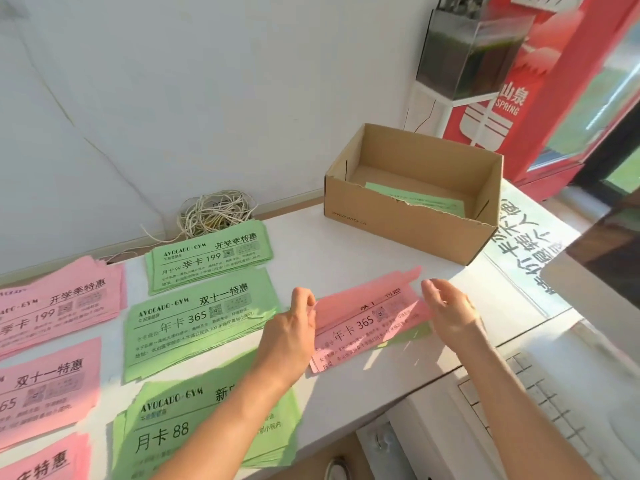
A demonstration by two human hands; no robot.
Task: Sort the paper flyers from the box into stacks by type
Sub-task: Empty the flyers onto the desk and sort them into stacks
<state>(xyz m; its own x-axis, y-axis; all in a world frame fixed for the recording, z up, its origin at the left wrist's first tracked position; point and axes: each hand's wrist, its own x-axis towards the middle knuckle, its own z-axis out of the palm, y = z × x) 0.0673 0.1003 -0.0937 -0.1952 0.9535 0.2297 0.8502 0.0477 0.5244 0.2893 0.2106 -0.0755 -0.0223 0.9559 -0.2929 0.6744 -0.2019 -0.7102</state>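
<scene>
Flyers still to be sorted lie as a small loose pile (360, 327) on the tabletop (346, 244) near its front edge, between the two hands; the left hand (294, 323) pinches the left edge of the top pink flyer (363, 294) between thumb and fingertips and lifts that edge, probably to peel one sheet off the rest; the right hand (450, 317) hangs at the pile's right end with fingers loosely bent and holding nothing that I can see, most likely to keep the sheets below from sliding; whether it touches them I cannot tell. Under the raised sheet lies another pink one, and a green flyer (415, 332) peeks out at the right, so the pile is mixed. Left of the left hand three green stacks (194, 327) run in a column from back to front; three pink stacks (59, 306) run the same way along the left edge; each stack shows its own headline, so colour and offer seem to set the place. Toward the back right corner stands the box (408, 230), open, with a green sheet (422, 199) still inside; the job looks nearly done.
</scene>
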